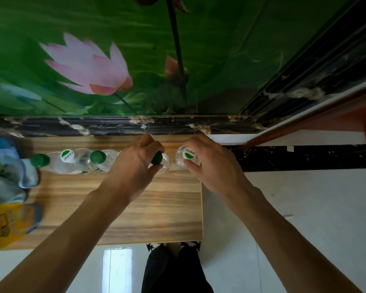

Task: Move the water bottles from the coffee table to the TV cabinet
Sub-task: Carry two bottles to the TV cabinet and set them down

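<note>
A wooden TV cabinet top (pixel 152 208) lies below me against the wall. Clear water bottles stand on it in a row along the back. My left hand (pixel 133 168) wraps around a green-capped bottle (pixel 157 158). My right hand (pixel 207 163) holds a bottle with a white, green-leaf cap (pixel 189 154) at the row's right end. To the left stand three more bottles: a green-capped one (pixel 97 157), a white-capped one (pixel 67 156) and another green-capped one (pixel 40 160).
Blue and white cloth items (pixel 11 172) and a yellow packet (pixel 9 223) lie at the cabinet's left end. A lotus mural (pixel 89 68) with a dark marble frame (pixel 114 125) rises behind. White floor tiles (pixel 304 208) lie to the right; my legs stand at the cabinet's front edge.
</note>
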